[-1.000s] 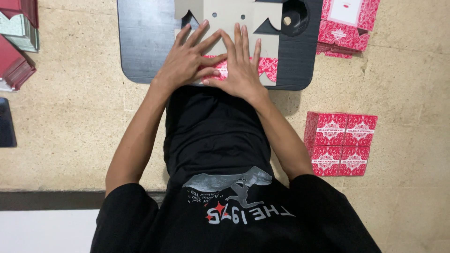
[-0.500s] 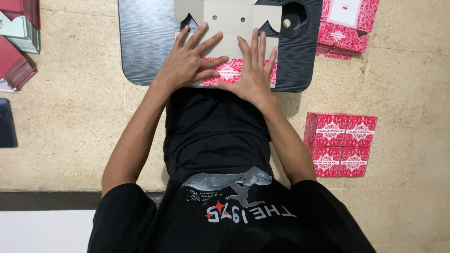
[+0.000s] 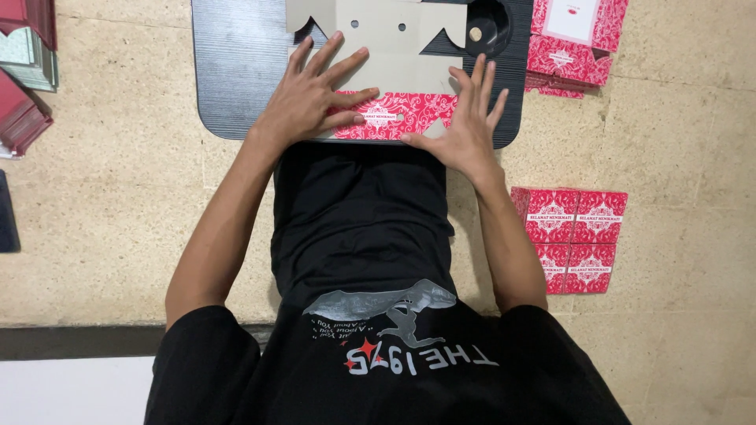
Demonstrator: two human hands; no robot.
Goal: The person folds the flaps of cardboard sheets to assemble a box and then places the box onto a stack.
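A flat cardboard box blank (image 3: 394,47) lies grey side up on a black board (image 3: 236,71) across my lap. Its near edge is folded over and shows a red patterned flap (image 3: 394,118). My left hand (image 3: 311,98) lies flat with fingers spread, pressing on the grey card and the left end of the red flap. My right hand (image 3: 466,122) is also flat with fingers spread. It presses the right end of the flap, its thumb along the flap's near edge. Neither hand grips anything.
A black round object (image 3: 487,27) sits at the board's far right corner. A stack of flat red blanks (image 3: 575,39) lies beyond it on the beige floor. Folded red boxes (image 3: 579,236) sit by my right forearm. Red and greenish items (image 3: 24,79) lie at the left.
My right hand has slid to the right along the folded red flap, uncovering more of it. My left hand has stayed in place.
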